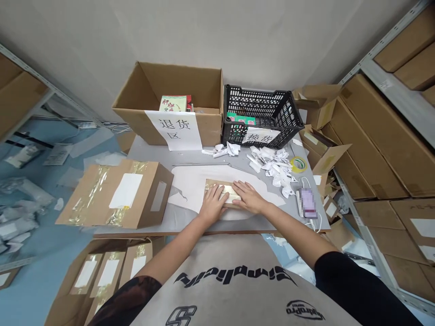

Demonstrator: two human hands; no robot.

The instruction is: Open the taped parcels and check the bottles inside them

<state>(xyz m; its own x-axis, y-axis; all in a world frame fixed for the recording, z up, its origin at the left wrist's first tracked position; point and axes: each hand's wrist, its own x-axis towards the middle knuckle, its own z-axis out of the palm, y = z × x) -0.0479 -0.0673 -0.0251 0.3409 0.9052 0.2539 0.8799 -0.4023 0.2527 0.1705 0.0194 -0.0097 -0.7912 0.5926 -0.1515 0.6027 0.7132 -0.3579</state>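
A small flat cardboard package [222, 186] with shiny tape lies on a white mailer bag [193, 181] in the middle of the grey table [149, 149]. My left hand [212, 204] lies flat on the package's left part, fingers stretched out. My right hand [248, 195] lies flat on its right part, fingers spread. Both hands press on it and hold nothing.
A taped cardboard box [115, 195] sits at the table's left. At the back stand an open carton [173, 102] with a paper sign and a black plastic crate [261, 115]. Crumpled paper strips [272, 165], a tape roll [299, 164] and a phone [308, 203] lie to the right. Shelves of boxes [384, 136] flank the right.
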